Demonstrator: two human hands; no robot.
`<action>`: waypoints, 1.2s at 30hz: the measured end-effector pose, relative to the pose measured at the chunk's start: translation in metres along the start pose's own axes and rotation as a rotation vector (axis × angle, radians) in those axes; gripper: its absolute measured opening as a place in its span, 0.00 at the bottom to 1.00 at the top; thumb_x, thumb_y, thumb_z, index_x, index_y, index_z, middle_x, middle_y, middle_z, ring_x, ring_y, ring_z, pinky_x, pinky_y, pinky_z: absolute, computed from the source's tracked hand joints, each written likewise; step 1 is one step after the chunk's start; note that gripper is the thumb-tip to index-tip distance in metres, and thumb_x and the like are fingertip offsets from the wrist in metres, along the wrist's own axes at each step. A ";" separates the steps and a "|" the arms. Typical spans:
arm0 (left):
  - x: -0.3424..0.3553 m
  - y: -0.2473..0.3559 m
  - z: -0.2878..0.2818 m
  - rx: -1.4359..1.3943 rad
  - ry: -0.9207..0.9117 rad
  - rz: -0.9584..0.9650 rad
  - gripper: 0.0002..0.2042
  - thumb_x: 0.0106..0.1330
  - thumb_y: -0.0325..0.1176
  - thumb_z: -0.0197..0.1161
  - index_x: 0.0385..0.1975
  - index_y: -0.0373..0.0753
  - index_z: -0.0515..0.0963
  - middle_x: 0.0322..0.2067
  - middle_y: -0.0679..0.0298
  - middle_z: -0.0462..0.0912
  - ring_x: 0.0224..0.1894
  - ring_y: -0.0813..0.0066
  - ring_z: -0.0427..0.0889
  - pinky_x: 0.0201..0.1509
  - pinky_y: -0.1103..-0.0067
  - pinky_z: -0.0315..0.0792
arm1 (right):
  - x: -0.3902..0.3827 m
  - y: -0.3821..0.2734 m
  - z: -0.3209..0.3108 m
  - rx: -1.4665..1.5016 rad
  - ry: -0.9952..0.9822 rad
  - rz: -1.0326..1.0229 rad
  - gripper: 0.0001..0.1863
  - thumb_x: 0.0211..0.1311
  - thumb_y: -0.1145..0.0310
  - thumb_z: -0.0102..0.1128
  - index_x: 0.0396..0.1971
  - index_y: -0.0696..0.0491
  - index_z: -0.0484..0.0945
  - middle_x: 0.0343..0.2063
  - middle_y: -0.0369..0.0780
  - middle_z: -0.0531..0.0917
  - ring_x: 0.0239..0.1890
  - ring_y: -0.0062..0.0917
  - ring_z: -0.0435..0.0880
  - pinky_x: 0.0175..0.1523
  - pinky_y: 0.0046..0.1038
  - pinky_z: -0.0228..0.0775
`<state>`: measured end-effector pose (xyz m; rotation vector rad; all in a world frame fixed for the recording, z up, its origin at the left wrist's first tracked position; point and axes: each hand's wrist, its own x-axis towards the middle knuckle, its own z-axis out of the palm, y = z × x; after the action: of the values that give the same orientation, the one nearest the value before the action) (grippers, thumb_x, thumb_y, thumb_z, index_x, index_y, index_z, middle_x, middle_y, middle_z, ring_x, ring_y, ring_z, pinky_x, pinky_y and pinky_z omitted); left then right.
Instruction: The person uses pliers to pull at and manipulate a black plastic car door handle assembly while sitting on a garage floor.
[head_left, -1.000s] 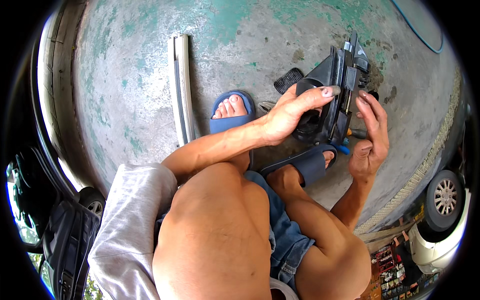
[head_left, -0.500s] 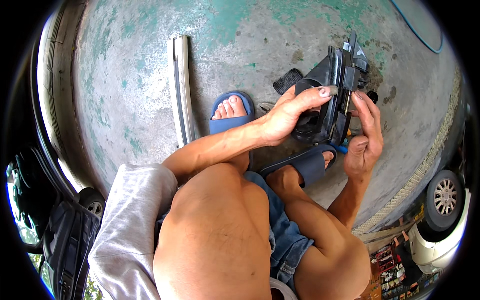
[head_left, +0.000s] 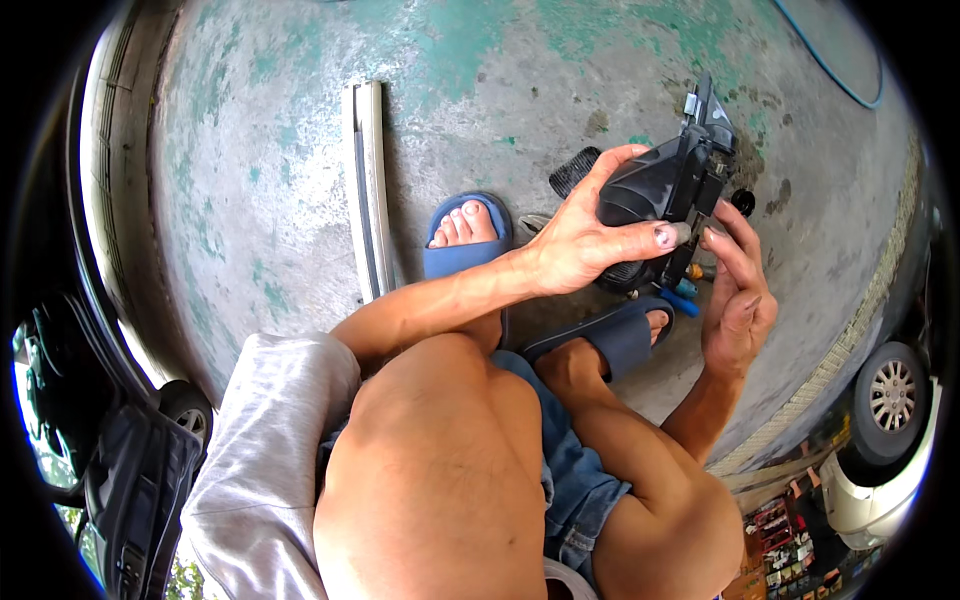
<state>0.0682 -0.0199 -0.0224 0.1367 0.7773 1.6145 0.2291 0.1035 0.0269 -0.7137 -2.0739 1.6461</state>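
A black plastic housing [head_left: 645,185], angular and bulky like a car part, is held above the floor in front of me. My left hand [head_left: 590,235] is closed round its left side, the thumb pressed on the near edge and the fingers reaching round the back. At its right edge, my right hand [head_left: 738,285] is curled, with the fingertips against a thin strip or rod of the housing. The right thumb is bent in, apart from the housing. Whether the right fingertips pinch some small piece is hidden.
Under the housing, by my right sandal [head_left: 615,335], lie a blue tool handle [head_left: 680,305] and small coloured pieces. A black ring-shaped cap [head_left: 743,202], a black ribbed pad [head_left: 573,172] and a long pale rail [head_left: 365,190] rest on the concrete. A blue hose [head_left: 830,65] curves at far right.
The housing has turned in my left hand and come slightly lower, uncovering the blue handle and coloured pieces. My left thumb and right hand have moved nearer to me.
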 end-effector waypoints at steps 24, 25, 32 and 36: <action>0.007 0.007 -0.011 -0.036 -0.173 0.028 0.43 0.59 0.49 0.69 0.71 0.33 0.58 0.70 0.53 0.63 0.68 0.58 0.69 0.73 0.63 0.59 | -0.010 -0.006 0.048 0.385 0.202 0.191 0.55 0.42 0.79 0.78 0.71 0.62 0.53 0.63 0.46 0.69 0.64 0.32 0.71 0.68 0.32 0.64; 0.010 0.017 -0.017 0.056 -0.226 0.035 0.45 0.58 0.52 0.69 0.71 0.33 0.58 0.68 0.52 0.65 0.68 0.57 0.68 0.74 0.63 0.58 | -0.010 -0.009 0.041 0.373 0.226 0.178 0.54 0.41 0.79 0.77 0.70 0.63 0.55 0.64 0.47 0.69 0.64 0.32 0.72 0.68 0.32 0.63; 0.040 0.061 0.001 0.369 -0.205 0.139 0.38 0.66 0.62 0.57 0.65 0.34 0.67 0.57 0.50 0.77 0.56 0.61 0.80 0.63 0.68 0.71 | -0.008 -0.015 0.003 0.151 0.118 0.093 0.46 0.41 0.75 0.74 0.66 0.64 0.64 0.58 0.46 0.72 0.60 0.31 0.74 0.64 0.31 0.67; 0.037 0.049 0.011 0.545 -0.014 0.086 0.20 0.75 0.45 0.56 0.43 0.32 0.83 0.38 0.58 0.87 0.44 0.73 0.85 0.50 0.77 0.77 | -0.009 -0.014 0.006 0.018 0.135 -0.055 0.43 0.45 0.70 0.74 0.64 0.65 0.66 0.57 0.48 0.73 0.57 0.31 0.76 0.62 0.32 0.68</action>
<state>0.0247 0.0185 0.0009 0.5765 1.1988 1.4440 0.2308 0.0910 0.0394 -0.7342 -1.9645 1.5406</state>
